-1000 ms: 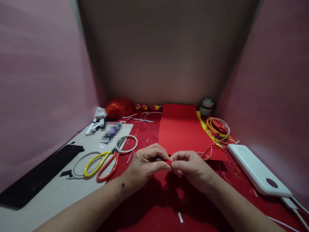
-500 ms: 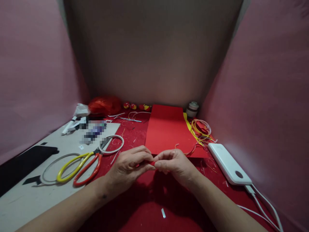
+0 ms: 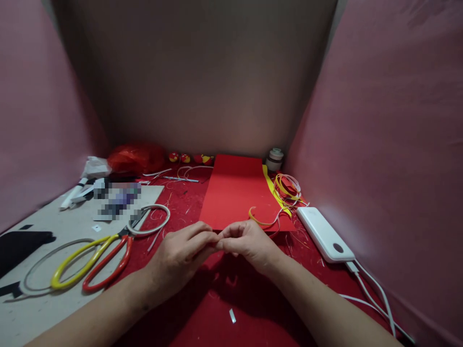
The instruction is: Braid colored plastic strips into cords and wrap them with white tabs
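My left hand (image 3: pixel 184 253) and my right hand (image 3: pixel 249 243) meet at the fingertips above the red cloth, just in front of a red ribbed sheet (image 3: pixel 237 193). Both are closed in a pinch on a small red rolled paper strip, mostly hidden by the fingers. Behind my right hand a narrow yellow-orange strip (image 3: pixel 262 223) curls over the sheet's near edge; whether it joins the held piece is hidden. To the left of my left hand lie scissors (image 3: pixel 108 262) with one yellow and one red handle.
White and yellow strips lie coiled (image 3: pixel 287 188) at the right, near a white power bank (image 3: pixel 325 234) with cables. A lidded jar (image 3: pixel 275 159), small red-yellow pieces (image 3: pixel 180 157) and a red plastic bag (image 3: pixel 137 156) stand at the back. A grey board (image 3: pixel 43 318) lies left.
The view has turned a little right, so things sit further left. My fingers have closed over the red piece, and more of the yellow-orange strip shows behind my right hand.
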Motion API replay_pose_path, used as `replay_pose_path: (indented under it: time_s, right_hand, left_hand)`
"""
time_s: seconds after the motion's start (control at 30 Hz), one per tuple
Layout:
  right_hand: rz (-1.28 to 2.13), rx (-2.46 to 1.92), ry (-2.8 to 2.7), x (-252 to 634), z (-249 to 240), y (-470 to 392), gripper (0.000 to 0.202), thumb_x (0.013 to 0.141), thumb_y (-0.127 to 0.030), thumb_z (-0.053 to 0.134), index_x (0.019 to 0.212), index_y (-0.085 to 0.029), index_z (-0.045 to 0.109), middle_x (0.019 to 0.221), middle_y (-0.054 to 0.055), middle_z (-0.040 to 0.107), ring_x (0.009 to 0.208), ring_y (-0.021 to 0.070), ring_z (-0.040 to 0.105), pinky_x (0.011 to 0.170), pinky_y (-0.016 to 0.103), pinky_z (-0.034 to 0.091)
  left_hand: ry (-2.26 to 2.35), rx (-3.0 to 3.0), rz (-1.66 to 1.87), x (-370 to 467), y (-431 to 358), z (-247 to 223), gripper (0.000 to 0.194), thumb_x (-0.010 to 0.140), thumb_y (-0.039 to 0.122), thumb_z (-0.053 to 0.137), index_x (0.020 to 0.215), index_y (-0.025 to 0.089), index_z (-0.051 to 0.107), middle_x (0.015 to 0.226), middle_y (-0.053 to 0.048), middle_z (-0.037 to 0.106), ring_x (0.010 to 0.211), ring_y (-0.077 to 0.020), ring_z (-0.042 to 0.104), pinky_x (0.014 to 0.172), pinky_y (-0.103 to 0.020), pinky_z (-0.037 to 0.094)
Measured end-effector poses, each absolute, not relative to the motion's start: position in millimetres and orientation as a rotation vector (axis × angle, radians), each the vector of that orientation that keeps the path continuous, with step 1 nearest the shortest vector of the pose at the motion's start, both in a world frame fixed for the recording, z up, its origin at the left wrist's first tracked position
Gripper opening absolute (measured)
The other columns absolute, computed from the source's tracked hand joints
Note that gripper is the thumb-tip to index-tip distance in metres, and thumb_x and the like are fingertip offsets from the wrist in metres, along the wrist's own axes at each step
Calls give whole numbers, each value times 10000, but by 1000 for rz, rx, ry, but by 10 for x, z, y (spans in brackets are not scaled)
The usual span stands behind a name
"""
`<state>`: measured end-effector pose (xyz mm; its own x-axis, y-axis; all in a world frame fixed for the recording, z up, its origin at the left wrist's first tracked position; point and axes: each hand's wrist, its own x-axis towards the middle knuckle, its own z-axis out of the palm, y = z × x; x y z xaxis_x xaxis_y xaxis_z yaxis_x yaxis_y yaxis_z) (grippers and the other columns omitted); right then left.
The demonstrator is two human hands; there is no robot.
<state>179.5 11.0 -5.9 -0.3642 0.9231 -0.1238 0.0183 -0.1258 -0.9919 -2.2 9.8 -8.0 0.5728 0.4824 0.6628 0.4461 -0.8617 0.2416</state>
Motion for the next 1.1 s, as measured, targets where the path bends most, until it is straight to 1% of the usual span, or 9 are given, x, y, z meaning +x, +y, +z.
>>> replay_pose_path:
  time_s: [0.1, 0.27, 0.37, 0.5, 0.67, 0.77, 0.9, 1.03, 1.1]
  right_hand:
    - [1635, -1067, -1407, 1814, -40, 114, 181, 575, -283, 754, 677, -144, 697, 533, -35, 533, 494, 69, 383, 515, 235, 271]
    - [1656, -960, -1421, 1850, -50, 134, 207, 590, -309, 770, 690, -144, 697, 548, -30, 555, 498, 68, 405, 518, 232, 288]
    - [1679, -906, -1414, 1858, -67, 140, 197, 600, -292, 772, 704, -141, 697, 563, -26, 575, 492, 62, 422, 521, 228, 304]
    - [1736, -847, -1367, 1862, -79, 135, 191, 596, -253, 779, 728, -136, 706, 573, -17, 599, 485, 57, 439, 516, 222, 308]
    - [1771, -824, -1356, 1864, -87, 136, 191, 586, -226, 780, 751, -151, 719, 613, -9, 631, 490, 57, 447, 509, 222, 298]
    - [1731, -838, -1338, 1860, -106, 153, 169, 589, -236, 777, 726, -158, 715, 593, -15, 619, 491, 61, 435, 507, 227, 287]
    - [1656, -897, -1341, 1851, -127, 179, 139, 596, -252, 764, 663, -150, 697, 530, -32, 565, 478, 59, 395, 509, 235, 266]
    - [1680, -942, -1368, 1840, -120, 179, 177, 574, -278, 767, 669, -147, 695, 534, -31, 557, 481, 64, 401, 515, 239, 276]
    - [1670, -955, -1392, 1838, -105, 169, 200, 567, -294, 774, 680, -148, 697, 551, -30, 566, 488, 63, 403, 515, 236, 278]
  left_hand:
    - [801, 2769, 1165, -26, 95, -84, 112, 872, 186, 515, 896, 194, 624, 795, -12, 623, 680, -82, 601, 608, -153, 466]
    - [832, 2774, 1228, -32, 76, -63, 135, 871, 203, 524, 958, 209, 628, 831, -12, 636, 679, -78, 618, 597, -142, 471]
    - [761, 2702, 1238, -29, 54, -18, 127, 862, 174, 533, 948, 199, 623, 820, -11, 649, 701, -85, 626, 632, -147, 487]
    - [719, 2491, 1235, -24, 10, 56, 129, 838, 117, 554, 906, 198, 627, 830, -12, 623, 740, -90, 611, 659, -161, 489]
    - [727, 2340, 1236, -11, 3, 49, 91, 816, 136, 591, 855, 203, 639, 861, -9, 579, 796, -105, 601, 695, -183, 492]
    - [781, 2425, 1230, -6, 42, -13, 88, 834, 151, 570, 877, 200, 629, 852, -8, 584, 776, -98, 596, 679, -176, 484]
    - [863, 2711, 1207, -9, 100, -124, 107, 862, 180, 535, 948, 184, 599, 828, -7, 627, 728, -92, 599, 650, -168, 470]
    - [897, 2824, 1159, -14, 118, -192, 128, 896, 235, 488, 958, 196, 593, 821, -4, 640, 681, -84, 611, 588, -153, 459]
    - [869, 2805, 1149, -14, 107, -190, 127, 903, 232, 472, 957, 199, 583, 827, -5, 640, 689, -84, 617, 597, -155, 466]
